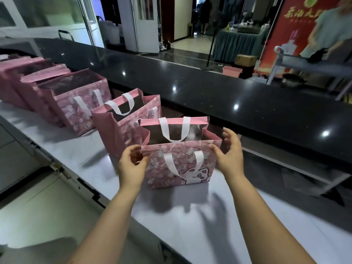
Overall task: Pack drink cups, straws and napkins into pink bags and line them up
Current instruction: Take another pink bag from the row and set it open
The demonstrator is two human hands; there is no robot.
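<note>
— Why flank the nearest bag (179,168) like that?

— To square it up, I'd judge. It stands upright on the white worktop (190,218), mouth open. The left hand (131,165) sits at its left edge, fingers curled; blur hides whether it pinches the paper. The right hand (229,155) is spread, fingers straight, thumb by the right top corner, holding nothing. So the hands are apart, with the bag between them.

— What's inside?

— Dark and blurred. I can't make out cups, straws or napkins.

— And behind it?

— A second bag (122,132) just beyond, turned slightly, also open, its inside in shadow. Then a third bag (80,109), and more bags (24,82) packed close, running off left beside the black ledge (190,82).

— So this one ends the line?

— Looks so. It probably wants nudging level with its neighbours.
</note>
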